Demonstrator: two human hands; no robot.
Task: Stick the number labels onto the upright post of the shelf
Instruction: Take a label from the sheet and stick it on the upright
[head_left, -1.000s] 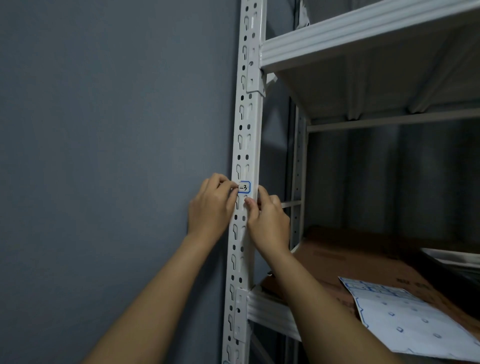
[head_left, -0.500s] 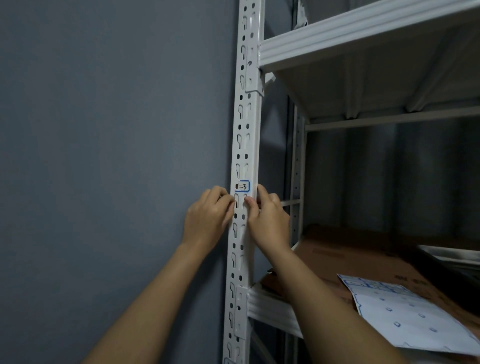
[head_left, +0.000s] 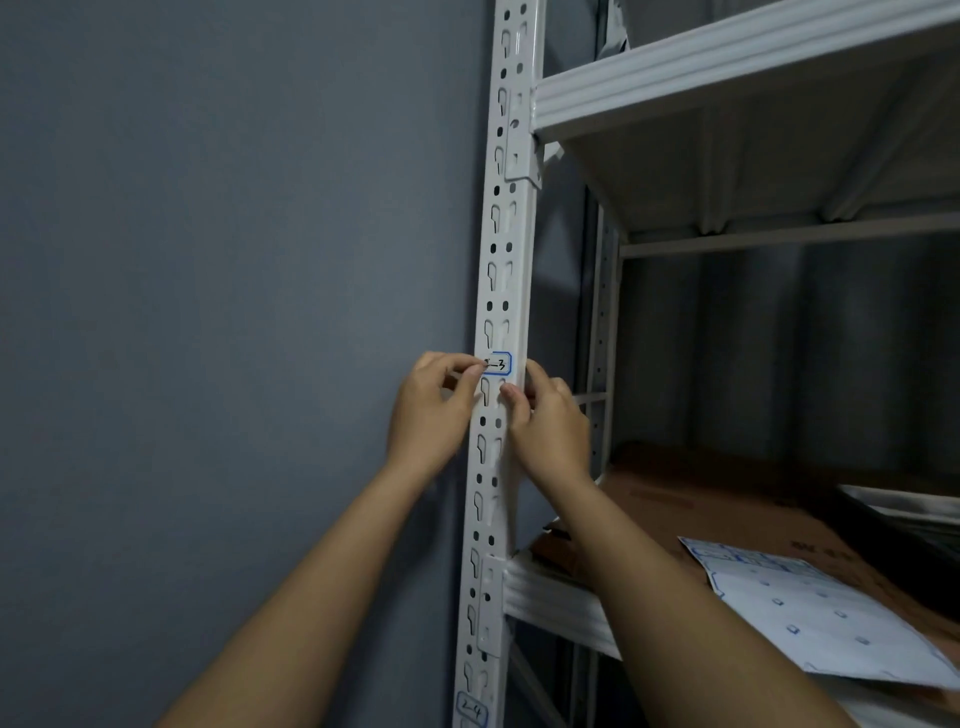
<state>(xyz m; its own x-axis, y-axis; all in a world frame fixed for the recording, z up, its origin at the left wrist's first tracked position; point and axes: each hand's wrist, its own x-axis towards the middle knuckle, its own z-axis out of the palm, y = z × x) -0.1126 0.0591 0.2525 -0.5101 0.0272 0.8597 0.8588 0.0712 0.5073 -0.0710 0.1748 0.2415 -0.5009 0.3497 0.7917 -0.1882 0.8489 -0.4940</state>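
Two hands flank the upright post (head_left: 506, 291), bare wall left, shelf bays right, label (head_left: 497, 363) lying crosswise on post, left hand (head_left: 434, 410) pinching its left edge, right hand (head_left: 548, 426) curled round post edge below.

Single head cam, wide-angle, no second view so no overlap. Looks forward and slightly up along the white upright post (head_left: 506, 291), close in, both forearms reaching into frame from the bottom edge. Grey wall (head_left: 208, 312) fills left half, shelf bays (head_left: 727, 83) the right. Verticals bow near the edges
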